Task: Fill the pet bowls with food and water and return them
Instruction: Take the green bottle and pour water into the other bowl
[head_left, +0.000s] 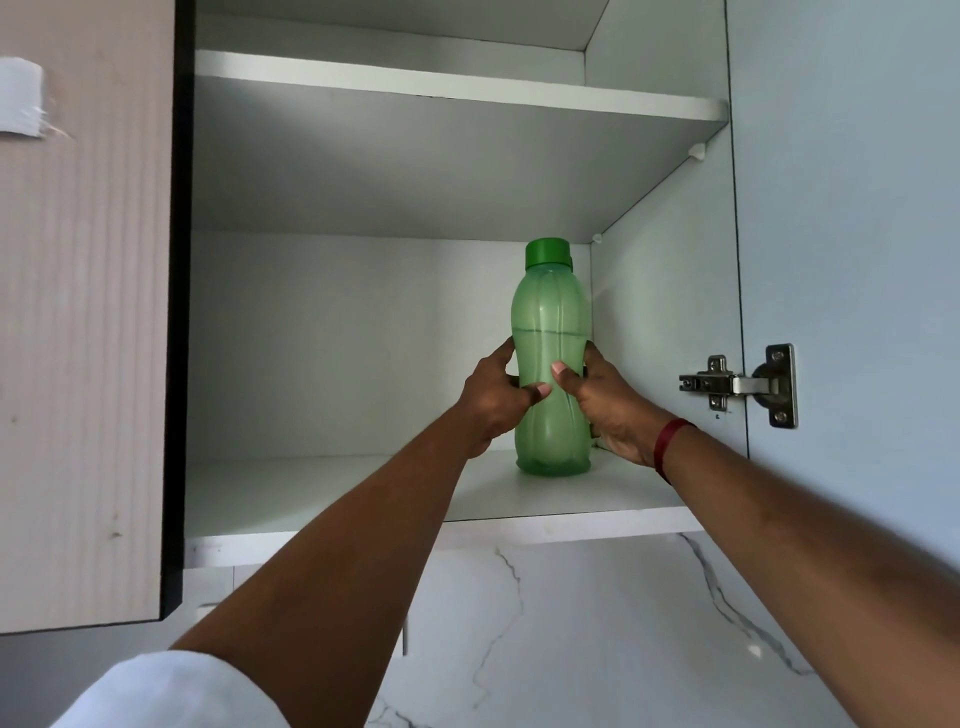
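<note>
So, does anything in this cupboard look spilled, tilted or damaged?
Nothing is spilled or tilted. The green bottle stands upright on the lower shelf, with its cap on. Only the white tape on the wooden door at left looks odd: its lower edge is ragged, with scuff marks beside it.

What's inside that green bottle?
Inside the green bottle a liquid line shows about midway up. Which liquid cannot be told; the left hand and right hand cover its lower sides.
</note>
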